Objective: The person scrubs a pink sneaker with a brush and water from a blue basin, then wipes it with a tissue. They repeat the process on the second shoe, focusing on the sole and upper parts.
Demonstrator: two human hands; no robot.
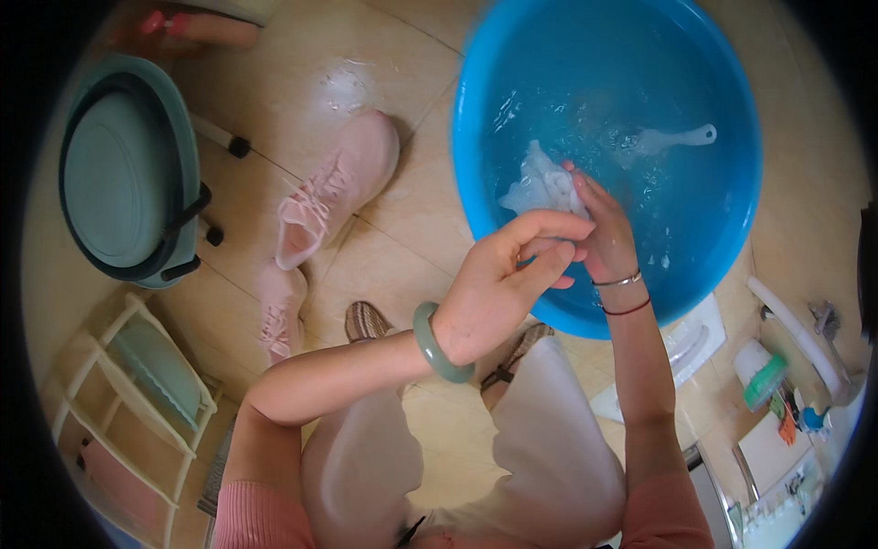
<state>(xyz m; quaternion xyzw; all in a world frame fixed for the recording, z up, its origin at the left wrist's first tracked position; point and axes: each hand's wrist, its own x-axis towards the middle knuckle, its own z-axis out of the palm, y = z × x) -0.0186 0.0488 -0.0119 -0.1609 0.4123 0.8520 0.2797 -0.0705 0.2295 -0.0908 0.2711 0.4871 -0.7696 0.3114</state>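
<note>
A blue basin [465,183] of water stands on the floor in front of me, at the upper right. Over its near side, my right hand [608,224] grips a crumpled, wet white cloth [541,183] whose loose end hangs to the left. My left hand [512,279], with a green bangle at the wrist, is against the right hand's palm side. Its fingers are curled toward the thumb, and what they hold, if anything, is hidden. In the water to the right lies a brush with a white handle [681,138], its head blurred under the surface.
Left of the basin, a pink shoe [352,165] and a second pink shoe [282,306] lie on the tiles. A grey-green folding tub [123,174] stands at far left, above a cream rack [128,393]. A white pipe [796,334] and a green-and-white container [761,373] are at right.
</note>
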